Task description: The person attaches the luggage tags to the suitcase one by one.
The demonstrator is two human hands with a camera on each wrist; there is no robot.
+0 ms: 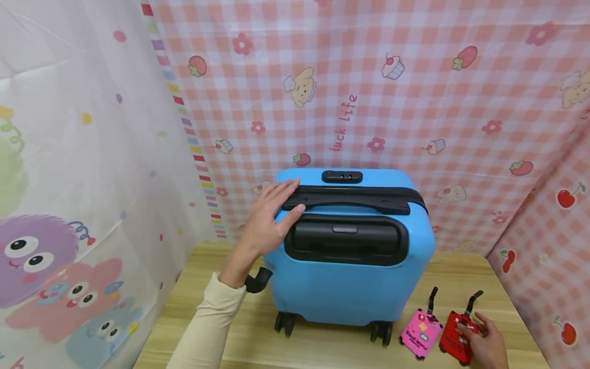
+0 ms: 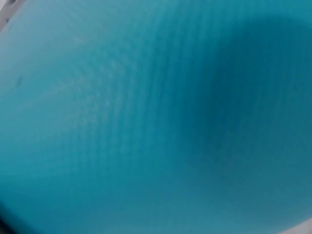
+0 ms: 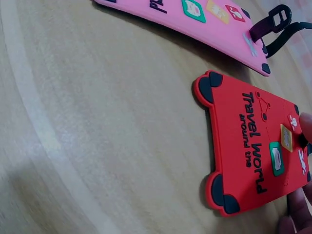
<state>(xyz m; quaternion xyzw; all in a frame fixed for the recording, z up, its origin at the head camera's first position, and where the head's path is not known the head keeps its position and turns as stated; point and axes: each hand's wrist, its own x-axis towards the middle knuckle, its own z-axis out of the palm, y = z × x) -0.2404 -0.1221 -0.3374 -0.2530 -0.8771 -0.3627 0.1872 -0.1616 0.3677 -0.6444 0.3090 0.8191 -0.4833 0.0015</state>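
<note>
A push could roll the wheeled suitcase (image 1: 341, 294) under my extended left fingers (image 1: 281, 191); my right fingers (image 1: 486, 323) pinch the red tag (image 1: 453, 338) by the bench's right edge (image 1: 504, 302).

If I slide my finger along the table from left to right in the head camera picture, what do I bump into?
Cream long sleeve → big, shiny blue suitcase with black wheels → flat pink suitcase-shaped tag with a black strap → flat red suitcase-shaped tag with a black strap.
</note>
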